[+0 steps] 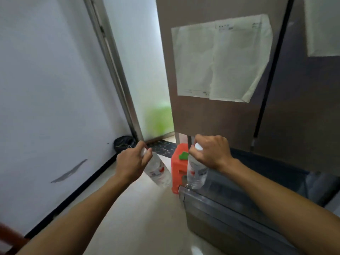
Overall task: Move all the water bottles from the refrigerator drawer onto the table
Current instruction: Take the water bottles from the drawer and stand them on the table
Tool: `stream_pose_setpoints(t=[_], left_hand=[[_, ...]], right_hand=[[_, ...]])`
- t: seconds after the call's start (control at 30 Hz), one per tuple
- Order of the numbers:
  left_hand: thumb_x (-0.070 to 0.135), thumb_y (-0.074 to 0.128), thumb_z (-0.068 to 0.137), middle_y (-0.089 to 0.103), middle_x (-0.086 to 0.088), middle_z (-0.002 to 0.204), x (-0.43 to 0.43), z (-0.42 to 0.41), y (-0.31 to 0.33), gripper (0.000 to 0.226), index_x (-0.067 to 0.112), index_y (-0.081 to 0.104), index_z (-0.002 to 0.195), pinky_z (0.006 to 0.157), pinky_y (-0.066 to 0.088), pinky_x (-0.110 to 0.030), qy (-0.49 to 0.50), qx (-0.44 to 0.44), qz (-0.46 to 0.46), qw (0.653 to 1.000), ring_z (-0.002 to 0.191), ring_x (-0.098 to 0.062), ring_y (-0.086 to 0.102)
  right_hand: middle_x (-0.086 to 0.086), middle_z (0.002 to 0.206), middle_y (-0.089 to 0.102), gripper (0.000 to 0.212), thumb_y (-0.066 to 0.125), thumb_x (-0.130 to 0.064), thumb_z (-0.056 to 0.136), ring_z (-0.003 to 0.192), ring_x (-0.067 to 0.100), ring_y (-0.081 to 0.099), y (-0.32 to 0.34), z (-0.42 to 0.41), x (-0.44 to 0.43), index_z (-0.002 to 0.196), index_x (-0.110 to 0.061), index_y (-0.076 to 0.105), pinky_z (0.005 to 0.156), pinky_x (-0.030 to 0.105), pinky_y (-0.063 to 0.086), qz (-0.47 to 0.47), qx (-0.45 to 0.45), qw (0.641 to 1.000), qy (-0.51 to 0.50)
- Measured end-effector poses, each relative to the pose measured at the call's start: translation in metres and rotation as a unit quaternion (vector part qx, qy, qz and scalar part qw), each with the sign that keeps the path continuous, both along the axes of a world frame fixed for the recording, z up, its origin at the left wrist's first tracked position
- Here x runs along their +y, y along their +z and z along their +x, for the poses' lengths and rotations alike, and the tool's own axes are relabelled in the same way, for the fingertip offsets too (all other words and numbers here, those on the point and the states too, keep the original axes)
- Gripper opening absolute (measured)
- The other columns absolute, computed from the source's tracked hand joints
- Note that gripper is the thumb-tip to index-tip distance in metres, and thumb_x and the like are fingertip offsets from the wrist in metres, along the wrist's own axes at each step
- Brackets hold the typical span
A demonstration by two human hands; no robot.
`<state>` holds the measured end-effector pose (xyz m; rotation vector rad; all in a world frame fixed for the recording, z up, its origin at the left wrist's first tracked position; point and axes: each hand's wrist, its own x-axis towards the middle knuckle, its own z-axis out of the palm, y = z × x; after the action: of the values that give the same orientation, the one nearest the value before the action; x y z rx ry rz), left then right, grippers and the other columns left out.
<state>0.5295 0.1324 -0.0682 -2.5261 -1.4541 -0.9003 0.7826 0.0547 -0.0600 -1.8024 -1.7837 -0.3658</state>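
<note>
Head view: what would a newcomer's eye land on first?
The left hand and right hand each grip a clear water bottle by its cap: the left bottle tilts over the floor, and the right bottle hangs at the open refrigerator drawer. An orange-red stool stands behind them. Pale papers hang on the refrigerator door above.

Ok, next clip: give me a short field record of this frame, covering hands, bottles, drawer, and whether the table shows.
left hand: grips left bottle at the neck; bottle tilted, over the floor
right hand: grips right bottle at the neck; near upright, above the drawer's corner
refrigerator drawer: pulled open; contents unclear
table: not in view
nearby: orange stool on the floor beside the drawer
</note>
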Motion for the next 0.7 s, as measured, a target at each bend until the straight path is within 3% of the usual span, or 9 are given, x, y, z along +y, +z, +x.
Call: stream_pose_setpoints(t=[0.13,0.2,0.4,0.53,0.7], left_hand=[[0.056,0.040,0.091,0.063,-0.007,0.070,-0.017,-0.094,-0.004,0.041,0.018,0.055,0.092,0.056,0.051,-0.036,0.063,0.021,-0.034,0.997,0.062,-0.028,0.060],[0.047,0.046,0.093,0.059,-0.002,0.072,-0.030,-0.149,-0.010,0.031,0.018,0.055,0.092,0.057,0.046,-0.032,0.101,0.023,-0.050,0.993,0.065,-0.023,0.058],[0.055,0.034,0.092,0.056,0.002,0.067,-0.078,-0.331,-0.034,0.038,0.021,0.052,0.092,0.055,0.039,-0.029,0.196,0.060,-0.080,0.975,0.059,-0.018,0.053],[0.051,0.040,0.094,0.062,-0.001,0.070,-0.111,-0.437,-0.045,0.033,0.020,0.052,0.095,0.058,0.044,-0.032,0.260,0.091,-0.100,0.956,0.065,-0.022,0.059],[0.051,0.040,0.094,0.061,0.001,0.071,-0.156,-0.549,-0.049,0.029,0.024,0.048,0.088,0.057,0.047,-0.033,0.334,0.075,-0.132,0.930,0.064,-0.020,0.059]], right_hand=[[0.005,0.060,0.061,0.031,0.049,-0.045,0.078,0.053,0.029,0.056,0.000,-0.083,0.017,0.072,-0.017,0.061,0.052,0.034,0.049,-0.022,-0.007,0.998,0.060],[0.008,0.064,0.064,0.034,0.046,-0.047,0.077,0.058,0.031,0.058,-0.005,-0.134,0.025,0.076,-0.016,0.062,0.055,0.034,0.048,-0.047,-0.023,0.995,0.090],[0.009,0.081,0.070,0.042,0.039,-0.051,0.078,0.073,0.031,0.063,-0.036,-0.306,0.030,0.087,-0.018,0.064,0.059,0.031,0.033,-0.086,-0.050,0.980,0.170],[0.005,0.084,0.068,0.036,0.046,-0.047,0.089,0.065,0.019,0.047,-0.047,-0.420,0.025,0.094,-0.017,0.064,0.051,0.024,0.023,-0.106,-0.044,0.966,0.231],[-0.001,0.077,0.064,0.036,0.043,-0.050,0.089,0.062,0.015,0.051,-0.054,-0.553,0.034,0.092,-0.020,0.062,0.057,0.025,0.038,-0.116,-0.056,0.940,0.315]])
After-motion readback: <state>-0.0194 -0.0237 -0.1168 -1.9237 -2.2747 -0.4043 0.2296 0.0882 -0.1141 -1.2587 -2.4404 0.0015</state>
